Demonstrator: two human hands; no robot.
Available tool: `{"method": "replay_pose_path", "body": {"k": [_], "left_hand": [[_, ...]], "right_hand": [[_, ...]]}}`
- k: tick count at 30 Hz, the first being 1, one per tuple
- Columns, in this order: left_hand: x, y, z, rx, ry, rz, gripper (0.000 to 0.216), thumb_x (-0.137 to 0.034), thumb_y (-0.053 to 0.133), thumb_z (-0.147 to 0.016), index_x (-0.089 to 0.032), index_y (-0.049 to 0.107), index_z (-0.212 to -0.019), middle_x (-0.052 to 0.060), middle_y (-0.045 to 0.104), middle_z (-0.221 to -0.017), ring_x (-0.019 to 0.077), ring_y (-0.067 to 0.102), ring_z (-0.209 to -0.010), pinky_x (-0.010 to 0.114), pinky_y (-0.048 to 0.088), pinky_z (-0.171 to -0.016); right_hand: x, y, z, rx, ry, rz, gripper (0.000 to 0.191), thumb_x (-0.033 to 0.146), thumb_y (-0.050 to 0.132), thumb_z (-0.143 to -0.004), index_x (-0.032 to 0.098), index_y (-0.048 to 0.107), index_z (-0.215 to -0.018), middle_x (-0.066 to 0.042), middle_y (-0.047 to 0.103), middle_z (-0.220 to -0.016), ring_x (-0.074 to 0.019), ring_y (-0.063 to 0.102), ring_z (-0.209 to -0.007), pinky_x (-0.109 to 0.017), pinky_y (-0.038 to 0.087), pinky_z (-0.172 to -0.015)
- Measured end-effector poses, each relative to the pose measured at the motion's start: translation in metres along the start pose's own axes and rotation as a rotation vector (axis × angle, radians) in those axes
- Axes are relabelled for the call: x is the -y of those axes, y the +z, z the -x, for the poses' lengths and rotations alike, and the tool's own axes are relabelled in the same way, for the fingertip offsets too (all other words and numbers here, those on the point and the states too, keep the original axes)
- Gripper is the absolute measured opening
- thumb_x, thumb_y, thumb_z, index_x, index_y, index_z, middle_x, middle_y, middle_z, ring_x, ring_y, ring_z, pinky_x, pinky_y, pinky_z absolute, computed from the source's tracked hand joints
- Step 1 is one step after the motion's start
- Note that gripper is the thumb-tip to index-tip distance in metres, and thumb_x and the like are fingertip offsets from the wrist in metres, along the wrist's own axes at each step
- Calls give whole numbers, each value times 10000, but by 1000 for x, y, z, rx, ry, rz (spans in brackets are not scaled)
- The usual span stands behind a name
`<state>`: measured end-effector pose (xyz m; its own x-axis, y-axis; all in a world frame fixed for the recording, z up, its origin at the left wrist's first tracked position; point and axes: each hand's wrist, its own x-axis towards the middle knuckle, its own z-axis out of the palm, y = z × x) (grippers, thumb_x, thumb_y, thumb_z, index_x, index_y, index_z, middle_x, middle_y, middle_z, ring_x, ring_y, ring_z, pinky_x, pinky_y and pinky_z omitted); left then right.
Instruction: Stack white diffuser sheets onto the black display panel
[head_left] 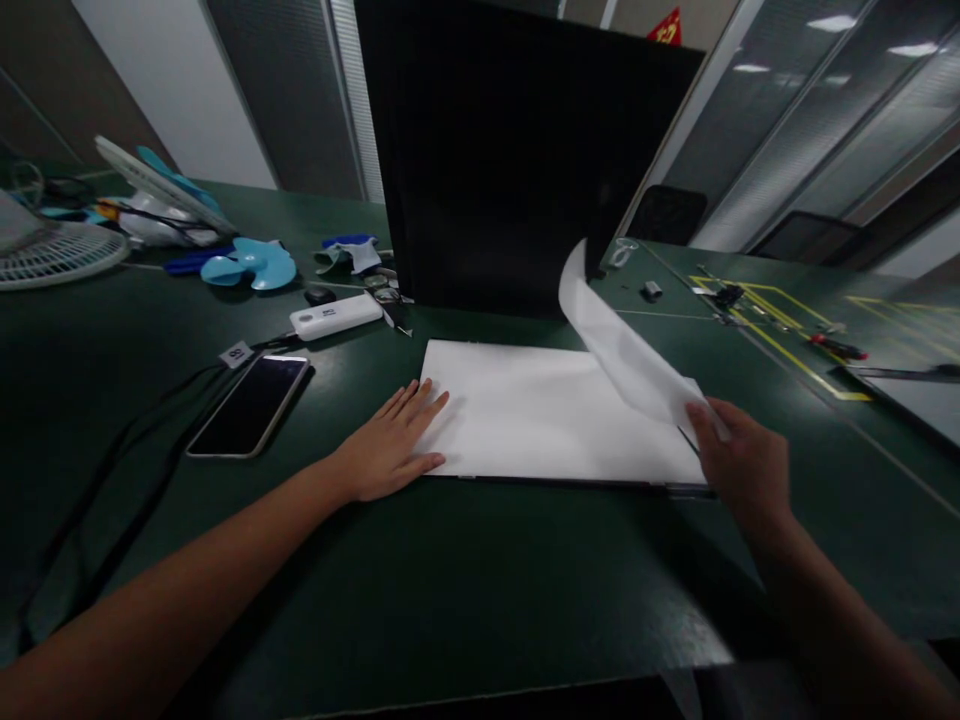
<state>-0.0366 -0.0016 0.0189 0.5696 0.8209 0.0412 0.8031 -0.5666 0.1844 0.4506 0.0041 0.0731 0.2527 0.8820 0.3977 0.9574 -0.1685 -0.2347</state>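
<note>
A white flat panel (525, 415) lies on the dark green table (465, 580) in front of me. My left hand (390, 445) rests flat on its left edge, fingers stretched out. My right hand (739, 455) pinches the corner of a thin white sheet (619, 345) at the panel's right end. The sheet is lifted and curls up and back toward a tall black panel (510, 150) that stands upright behind.
A dark phone (251, 405) with a cable lies to the left, and a white power bank (335, 316) beyond it. Blue fan blades (251, 265), a fan grille (52, 255) and small parts sit at far left. Yellow tape lines (787, 335) and tools mark the right.
</note>
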Motion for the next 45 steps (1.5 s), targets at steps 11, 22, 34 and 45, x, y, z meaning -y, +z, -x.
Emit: {"method": "replay_pose_path", "body": {"k": [11,22,34,45], "left_hand": [[1,0,0,12,7,3,894,-704,350,-1050,-231,-36,-1703,127,-111,-1749,395,10,-1612,579,133,-1301],[0,-2,0,8,16,20,856,-694,476,-1017,-304,141,-1702,71,-99,-1755,440,25,-1602,604,145,-1291],[-3,-8,-1,74,10,3,1000,-807,509,-941,-248,173,-1700,116,-32,-1762,457,-24,-1598,624,118,-1287],[-7,-13,2,67,6,25,971,-797,520,-944,-309,152,-1698,105,-16,-1757,475,39,-1593,642,181,-1266]], "right_hand": [[47,28,58,448,-684,-68,628,577,478,-1018,250,556,-1548,-52,452,-1630,-275,400,-1523,-526,369,-1241],[-66,24,-48,538,34,292,894,758,420,-944,53,618,-1457,-279,663,-1340,-439,679,-1135,-573,522,-966],[-40,49,-23,404,6,109,834,687,466,-951,123,519,-1564,-227,638,-1411,-399,671,-1183,-584,502,-1026],[-50,19,-44,402,453,-959,852,260,650,-817,174,393,-1624,-173,562,-1528,-260,669,-1245,-301,617,-887]]}}
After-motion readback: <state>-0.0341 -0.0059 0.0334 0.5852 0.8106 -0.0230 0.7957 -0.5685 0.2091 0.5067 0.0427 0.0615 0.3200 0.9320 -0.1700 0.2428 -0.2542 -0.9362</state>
